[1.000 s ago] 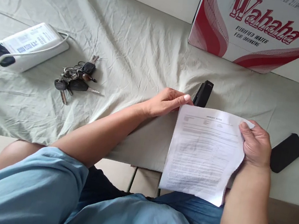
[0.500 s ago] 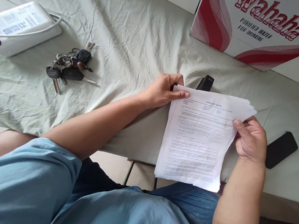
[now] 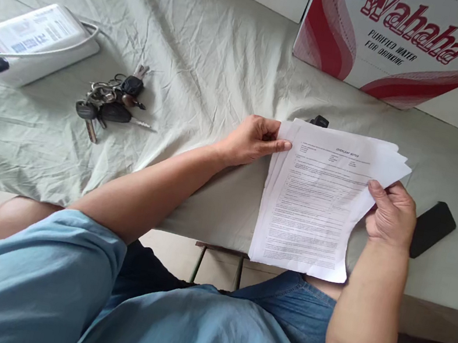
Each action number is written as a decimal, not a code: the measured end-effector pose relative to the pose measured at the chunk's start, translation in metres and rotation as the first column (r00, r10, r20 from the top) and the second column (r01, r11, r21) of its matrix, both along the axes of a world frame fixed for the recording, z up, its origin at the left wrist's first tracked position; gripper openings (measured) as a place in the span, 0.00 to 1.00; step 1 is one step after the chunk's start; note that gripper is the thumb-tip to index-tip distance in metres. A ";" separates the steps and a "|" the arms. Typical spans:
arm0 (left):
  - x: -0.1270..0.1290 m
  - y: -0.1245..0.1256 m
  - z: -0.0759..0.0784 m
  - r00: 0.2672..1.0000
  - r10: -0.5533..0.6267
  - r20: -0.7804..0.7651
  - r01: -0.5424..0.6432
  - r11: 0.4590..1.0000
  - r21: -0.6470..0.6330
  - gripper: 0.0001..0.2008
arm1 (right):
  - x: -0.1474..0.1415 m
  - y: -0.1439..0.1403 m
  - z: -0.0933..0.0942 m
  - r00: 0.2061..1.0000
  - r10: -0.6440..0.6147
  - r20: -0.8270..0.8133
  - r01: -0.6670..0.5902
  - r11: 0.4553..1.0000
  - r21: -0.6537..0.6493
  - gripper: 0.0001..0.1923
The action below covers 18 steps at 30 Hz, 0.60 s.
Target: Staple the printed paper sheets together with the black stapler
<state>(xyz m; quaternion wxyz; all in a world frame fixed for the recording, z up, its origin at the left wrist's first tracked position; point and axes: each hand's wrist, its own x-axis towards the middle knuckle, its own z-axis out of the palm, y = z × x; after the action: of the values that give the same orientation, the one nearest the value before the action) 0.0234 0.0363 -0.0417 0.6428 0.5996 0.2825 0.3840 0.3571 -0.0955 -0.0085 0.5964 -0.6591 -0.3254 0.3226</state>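
The table [image 3: 214, 56] was covered with a wrinkled pale green cloth, with a big red-and-white Wahaha water carton [image 3: 394, 41] standing at the far edge. A moment before, the stack of papers [image 3: 316, 204] looked like one neat sheet with its edges lined up, and a black stapler [image 3: 320, 120] showed clearly behind it; by this point the sheets had fanned apart at the top right corner, so you could count a few separate edges, and the stack had come up enough to hide all but the tip of the stapler. My read is the pages were being squared up or sorted, not just read. The left hand [image 3: 254, 139] pinched the top left corner, thumb on top and fingers curled under, while the right hand [image 3: 392, 215] gripped the right edge, thumb pressing on the face of the top sheet. The papers were held over the near edge of the table, the lower part hanging out past it above the person's lap. They were white, printed with dense small text and a short heading at the top, slightly curled and floppy, no staple that I could make out. Off to the left sat a bunch of keys [image 3: 110, 104] and a white device with a cable [image 3: 30, 39], and a black phone [image 3: 432, 228] lay just beyond the right hand.
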 end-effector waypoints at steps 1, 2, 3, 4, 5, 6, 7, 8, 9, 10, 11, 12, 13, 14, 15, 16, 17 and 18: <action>0.000 0.000 -0.001 0.999 0.005 0.038 -0.004 1.000 -0.023 0.32 | -0.001 0.000 -0.001 1.000 0.005 0.009 -0.005 1.000 0.001 0.25; 0.000 0.000 -0.001 0.998 0.004 0.059 -0.002 0.999 -0.045 0.32 | -0.001 0.000 -0.002 1.000 0.010 0.015 -0.010 1.000 0.001 0.25; 0.000 0.000 -0.001 0.998 0.005 0.065 -0.001 0.998 -0.064 0.33 | -0.002 0.000 -0.003 1.000 0.014 0.016 -0.014 1.000 0.004 0.26; 0.000 -0.001 0.000 0.997 0.017 0.079 -0.010 0.996 -0.089 0.33 | -0.002 0.001 -0.004 1.000 0.020 0.015 -0.020 1.000 0.011 0.25; 0.000 -0.002 0.000 0.995 0.034 0.095 -0.023 0.993 -0.115 0.33 | -0.002 0.001 -0.004 1.000 0.026 0.012 -0.026 0.999 0.022 0.25; 0.000 -0.002 0.001 0.993 0.051 0.110 -0.035 0.989 -0.141 0.33 | -0.002 0.001 -0.005 1.000 0.030 0.010 -0.030 0.999 0.035 0.25; 0.000 -0.002 0.001 0.990 0.067 0.121 -0.046 0.985 -0.164 0.34 | -0.001 0.002 -0.005 1.000 0.025 0.013 -0.026 0.998 0.049 0.25; 0.000 -0.003 0.001 0.989 0.079 0.129 -0.054 0.981 -0.186 0.34 | 0.000 0.002 -0.005 1.000 0.009 0.024 -0.010 0.998 0.063 0.25; 0.000 -0.003 0.001 0.987 0.088 0.136 -0.059 0.977 -0.205 0.34 | 0.001 0.002 -0.006 0.999 -0.016 0.041 0.012 0.997 0.077 0.25; 0.000 -0.003 0.000 0.985 0.096 0.143 -0.063 0.973 -0.222 0.34 | 0.003 0.002 -0.006 0.997 -0.042 0.063 0.036 0.995 0.089 0.24; 0.000 -0.002 0.000 0.983 0.106 0.150 -0.068 0.969 -0.238 0.34 | 0.004 0.002 -0.007 0.994 -0.068 0.086 0.059 0.993 0.101 0.24; 0.001 -0.002 0.000 0.981 0.118 0.157 -0.075 0.964 -0.254 0.35 | 0.005 0.002 -0.007 0.990 -0.092 0.107 0.079 0.990 0.113 0.23; 0.001 -0.002 0.000 0.978 0.132 0.164 -0.084 0.959 -0.270 0.36 | 0.006 0.002 -0.007 0.987 -0.111 0.118 0.096 0.987 0.127 0.24; 0.000 -0.001 0.000 0.975 0.145 0.169 -0.092 0.954 -0.287 0.36 | 0.007 0.002 -0.008 0.985 -0.125 0.120 0.108 0.984 0.140 0.24; 0.000 0.000 -0.001 0.973 0.155 0.172 -0.098 0.948 -0.302 0.37 | 0.008 0.003 -0.008 0.984 -0.134 0.118 0.116 0.982 0.152 0.24; -0.001 0.000 -0.001 0.972 0.161 0.173 -0.100 0.944 -0.313 0.37 | 0.009 0.003 -0.008 0.984 -0.141 0.113 0.121 0.979 0.164 0.24; -0.001 0.001 -0.003 0.971 0.163 0.172 -0.102 0.942 -0.319 0.38 | 0.009 0.003 -0.008 0.984 -0.141 0.110 0.121 0.978 0.171 0.24; -0.002 0.002 -0.004 0.972 0.162 0.168 -0.101 0.942 -0.321 0.38 | 0.008 0.004 -0.008 0.984 -0.138 0.112 0.117 0.977 0.176 0.23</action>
<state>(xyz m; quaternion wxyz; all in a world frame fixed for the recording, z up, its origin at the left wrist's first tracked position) 0.0210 0.0379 -0.0457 0.7261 0.4310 0.3154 0.4331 0.3653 -0.0917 -0.0169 0.6484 -0.6443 -0.3447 0.2136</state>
